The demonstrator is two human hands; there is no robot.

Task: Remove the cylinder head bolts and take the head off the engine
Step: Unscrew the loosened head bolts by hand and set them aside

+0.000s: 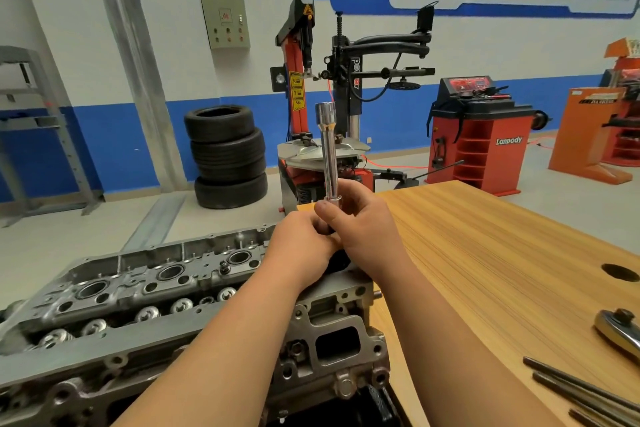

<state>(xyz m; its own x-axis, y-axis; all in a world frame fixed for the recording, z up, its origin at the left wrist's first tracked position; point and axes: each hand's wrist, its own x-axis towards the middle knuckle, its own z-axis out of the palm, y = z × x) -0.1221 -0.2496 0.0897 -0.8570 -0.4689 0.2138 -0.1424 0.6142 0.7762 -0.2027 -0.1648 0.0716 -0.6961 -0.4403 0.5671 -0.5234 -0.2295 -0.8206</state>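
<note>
While the extension bar stands upright over the cylinder head, left hand fingers curled round its base, right hand fingers gripping its shaft, ratchet on bench.

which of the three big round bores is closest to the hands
The rightmost bore, just beside the left hand gripping the socket extension; the other two lie farther left along the cylinder head.
</note>
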